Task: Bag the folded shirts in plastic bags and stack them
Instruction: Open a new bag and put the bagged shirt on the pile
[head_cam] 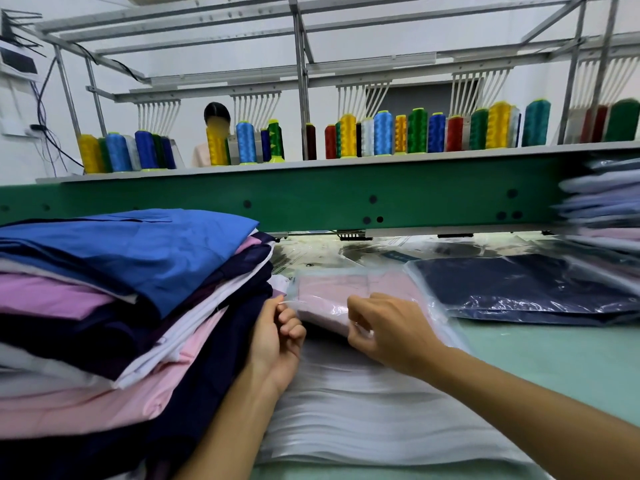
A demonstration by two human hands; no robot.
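A folded pink shirt (332, 292) lies in the middle of the table inside a clear plastic bag (429, 306). My left hand (277, 344) pinches the bag's near left edge with curled fingers. My right hand (384, 332) pinches the bag's open edge at the near right, over the shirt. Under both hands lies a thick stack of empty plastic bags (363, 410). To the left rises a tall pile of folded shirts (121, 289) in blue, pink, navy and white. A bagged navy shirt (519, 289) lies flat to the right.
A stack of bagged shirts (602, 202) stands at the far right, blurred. A green machine beam (311, 195) runs across the back, with thread cones (381, 133) on its shelf. A person (214, 133) stands behind it. The pale green table (554, 368) shows at right.
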